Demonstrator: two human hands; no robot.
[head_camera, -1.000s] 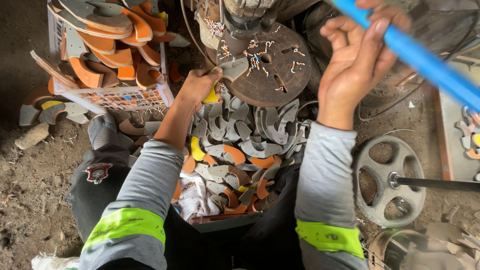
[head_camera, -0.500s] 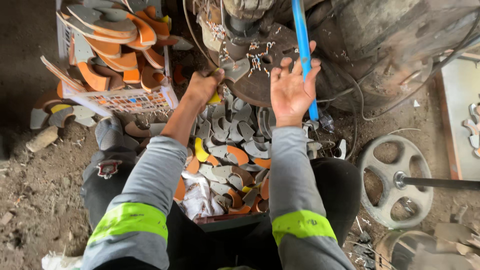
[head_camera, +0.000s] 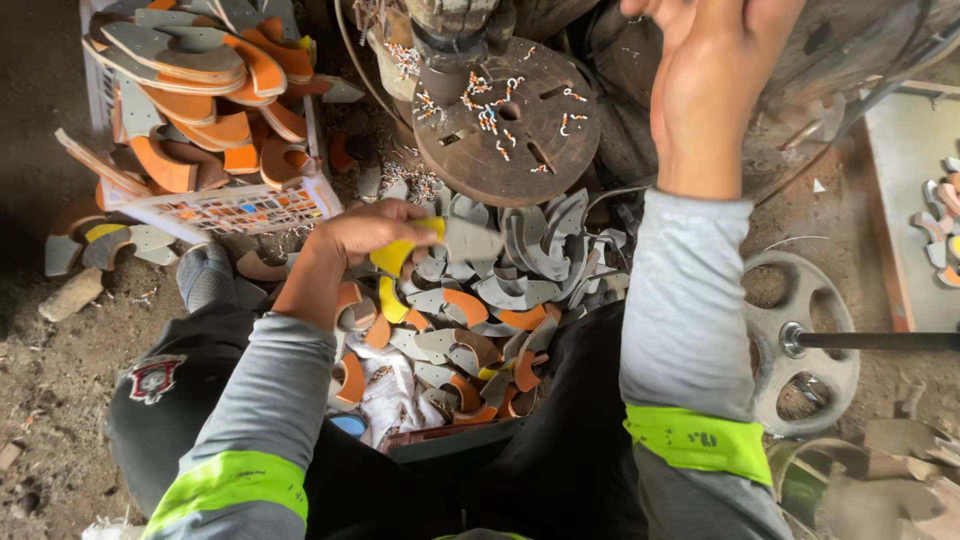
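The left hand (head_camera: 375, 232) sits near the centre of the head view, its grip clamped on a flat grey and yellow cut piece (head_camera: 450, 242) whose long axis runs roughly from 9 to 3 o'clock, the grey end sticking out toward 3 o'clock past the fingertips. That piece hangs just above the heap of grey and orange offcuts (head_camera: 480, 320) filling a low bin between the person's knees, and it lies at about 6 o'clock from the round rusty machine plate (head_camera: 505, 120), which is dotted with small white and orange shavings. The right hand (head_camera: 715, 90) is raised at 1 o'clock, well apart from the piece, palm side turned toward the camera; its fingertips run off the top edge, so whether its grip is apart or together cannot be told. The left hand is by far the nearer to both the piece and the plate. A white basket (head_camera: 225, 205) stacked with more grey and orange shapes stands at 10 o'clock, and a spoked metal wheel (head_camera: 805, 345) on a shaft lies at 4 o'clock on the dirt floor (head_camera: 50, 370).
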